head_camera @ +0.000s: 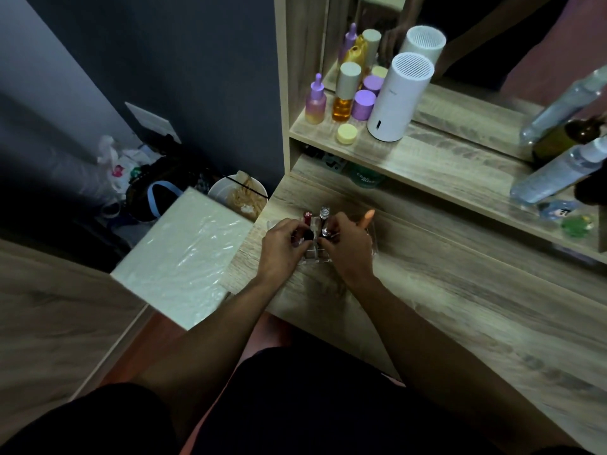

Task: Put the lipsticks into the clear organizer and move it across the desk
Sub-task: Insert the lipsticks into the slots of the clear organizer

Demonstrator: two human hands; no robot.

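Both hands closed on the clear organizer (317, 249) at the desk's (443, 290) near-left corner: the left hand (281, 247) at its nine o'clock side, the right hand (348, 247) at three o'clock. A red lipstick (307, 215) and a silver-capped lipstick (324, 213) stood upright in it.

The pale wood-grain laminate desk (460, 307) looks matt and streaky, and the small clear plastic organizer (315, 252) on it is glassy and nearly invisible. The dark red lipstick tube (307, 218) and the clear-capped silver lipstick tube (324, 214) shine glossily. The white cylindrical plastic appliance (399, 96) on the shelf looks smooth and satin, and the pale flat block wrapped in crinkled glossy film (184, 254) catches the light.
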